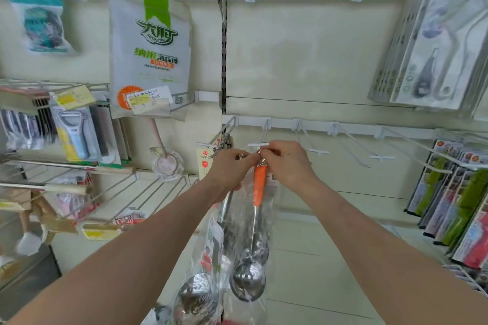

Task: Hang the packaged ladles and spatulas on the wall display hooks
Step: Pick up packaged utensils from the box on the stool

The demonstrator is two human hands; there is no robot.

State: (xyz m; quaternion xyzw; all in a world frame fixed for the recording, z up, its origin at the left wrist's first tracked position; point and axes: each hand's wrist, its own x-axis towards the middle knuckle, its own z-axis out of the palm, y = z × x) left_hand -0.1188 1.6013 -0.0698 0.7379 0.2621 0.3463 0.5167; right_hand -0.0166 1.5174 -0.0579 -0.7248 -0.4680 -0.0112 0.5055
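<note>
white sponge pack with green label (150, 47) upper left, carded peeler (75, 134) below it, green-handled packs (454, 200) far right

Orange-handled bagged ladle (258, 187), hanging upright

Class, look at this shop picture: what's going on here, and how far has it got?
A person is stocking a shop wall display. The left hand and right hand pinch the top of a bagged ladle with an orange handle, right under a white hook. Whether it is on the hook yet is unclear. More bagged ladles hang beneath the left hand.
</note>
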